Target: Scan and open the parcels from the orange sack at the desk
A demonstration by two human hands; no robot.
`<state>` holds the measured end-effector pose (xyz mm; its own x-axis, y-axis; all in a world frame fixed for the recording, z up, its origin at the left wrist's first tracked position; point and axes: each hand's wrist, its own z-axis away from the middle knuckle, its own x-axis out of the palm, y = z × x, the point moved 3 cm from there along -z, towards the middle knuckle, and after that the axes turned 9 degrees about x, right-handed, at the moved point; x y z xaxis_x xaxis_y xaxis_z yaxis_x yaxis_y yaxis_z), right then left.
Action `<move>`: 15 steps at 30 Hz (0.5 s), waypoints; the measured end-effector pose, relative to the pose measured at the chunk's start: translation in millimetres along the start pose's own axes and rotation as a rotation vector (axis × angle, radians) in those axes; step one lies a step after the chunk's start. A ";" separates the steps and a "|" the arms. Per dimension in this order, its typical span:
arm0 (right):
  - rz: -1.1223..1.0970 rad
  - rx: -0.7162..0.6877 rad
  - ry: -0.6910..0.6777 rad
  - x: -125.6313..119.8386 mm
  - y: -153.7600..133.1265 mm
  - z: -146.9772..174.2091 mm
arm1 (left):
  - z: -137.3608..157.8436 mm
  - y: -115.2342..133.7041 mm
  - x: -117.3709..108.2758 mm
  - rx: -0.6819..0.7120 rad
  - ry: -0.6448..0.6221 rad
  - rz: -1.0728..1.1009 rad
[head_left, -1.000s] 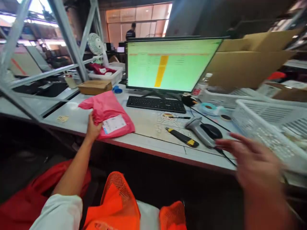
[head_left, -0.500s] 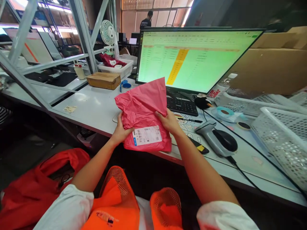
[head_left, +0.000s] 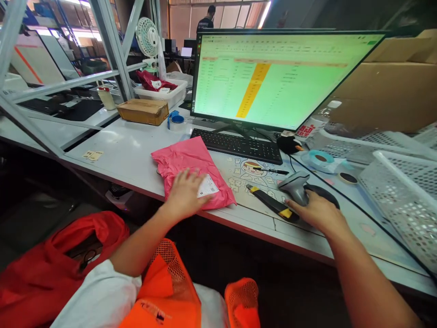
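A pink plastic mailer bag (head_left: pixel 191 157) lies at the front edge of the desk. My left hand (head_left: pixel 184 193) rests on it with the fingers stretched out, covering part of its white label (head_left: pixel 208 186). At the right, my right hand (head_left: pixel 319 212) is closed around the grip of a grey barcode scanner (head_left: pixel 296 187), whose head points left. The scanner still lies low at the desk surface, and my hand hides much of its handle. Just left of that hand is a black and yellow utility knife (head_left: pixel 271 202).
Behind the bag are a keyboard (head_left: pixel 239 146) and a large monitor (head_left: pixel 273 82). A pen (head_left: pixel 271 171), a tape roll (head_left: pixel 321 158) and a white basket (head_left: pixel 403 191) are to the right. A cardboard box (head_left: pixel 143 111) and blue tape dispenser (head_left: pixel 175 120) stand back left.
The pink mailer bag went from being held up in both hands to lying on the desk. My right hand left it and moved right onto the scanner; my left hand flattened on top.
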<state>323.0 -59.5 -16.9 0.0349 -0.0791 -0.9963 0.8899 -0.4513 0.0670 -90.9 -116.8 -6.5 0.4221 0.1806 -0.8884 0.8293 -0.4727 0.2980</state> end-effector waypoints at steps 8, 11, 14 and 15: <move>0.033 0.058 -0.067 -22.8 -24.2 4.7 | -25.3 28.4 65.3 0.012 -0.164 -0.114; -0.038 0.035 -0.115 -54.0 -24.0 6.1 | -20.1 41.1 55.9 0.030 -0.172 -0.158; -0.193 -0.109 -0.177 -91.5 -27.0 16.2 | -8.6 73.5 60.5 0.122 -0.156 -0.163; -0.233 -0.183 -0.207 -102.8 -30.5 22.3 | -4.3 84.9 66.7 0.160 -0.150 -0.157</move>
<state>282.1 -57.4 84.7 -0.2548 -0.1792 -0.9502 0.9303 -0.3136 -0.1903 9.3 -141.1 -38.9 0.2240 0.1387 -0.9647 0.8072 -0.5810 0.1039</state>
